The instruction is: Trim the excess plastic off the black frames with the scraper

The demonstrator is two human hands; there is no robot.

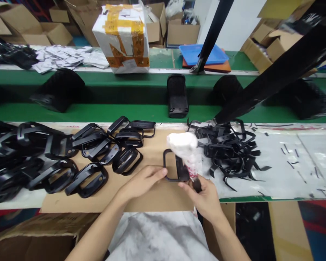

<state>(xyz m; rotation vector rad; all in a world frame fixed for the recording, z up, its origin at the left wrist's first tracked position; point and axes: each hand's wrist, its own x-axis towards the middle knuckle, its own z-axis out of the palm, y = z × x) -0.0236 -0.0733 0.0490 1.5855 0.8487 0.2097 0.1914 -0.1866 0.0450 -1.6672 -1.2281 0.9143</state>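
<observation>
My left hand (149, 178) pinches the left edge of a thin black rectangular frame (167, 154) over brown cardboard. My right hand (205, 197) is closed around the dark handle of a tool with a white-wrapped head (182, 140). Its exact kind does not show. The right thumb and fingertips also reach the frame's lower right corner. The tool covers part of the frame's right side. Left of my hands lie several black plastic handle-like parts (91, 180). To the right is a tangled heap of black strips and loops (228, 148).
A green conveyor belt (130, 112) runs behind the worktop, carrying black bins, one upright (177, 96). A slanting black post (277, 69) crosses the right side. Beyond stand a taped white box (122, 38), a blue tray (206, 54) and white paper slips (62, 56).
</observation>
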